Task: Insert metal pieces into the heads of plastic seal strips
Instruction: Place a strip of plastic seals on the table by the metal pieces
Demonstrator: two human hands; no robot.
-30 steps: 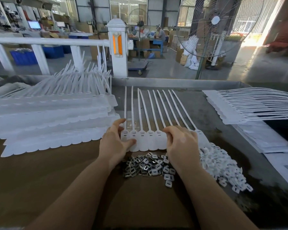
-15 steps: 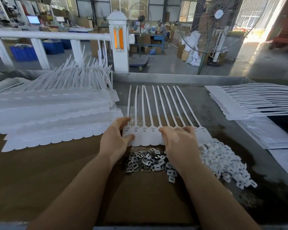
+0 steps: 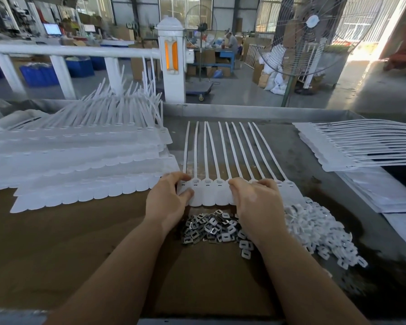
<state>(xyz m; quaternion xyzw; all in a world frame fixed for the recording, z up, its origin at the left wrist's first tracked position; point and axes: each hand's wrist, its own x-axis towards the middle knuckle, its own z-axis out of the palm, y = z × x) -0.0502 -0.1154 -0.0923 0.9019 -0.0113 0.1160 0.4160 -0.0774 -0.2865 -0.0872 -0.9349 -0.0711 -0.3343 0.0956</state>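
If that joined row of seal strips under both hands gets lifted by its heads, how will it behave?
The strip row probably lifts as one sheet, since its heads look joined. The long thin tails would likely droop and splay; they already fan apart. It seems light.

A joined row of white plastic seal strips lies flat, its heads gripped at both ends and its thin tails fanning away from the grip. Just on the near side of the grip, touching the heads, lies a loose heap of small shiny metal pieces.
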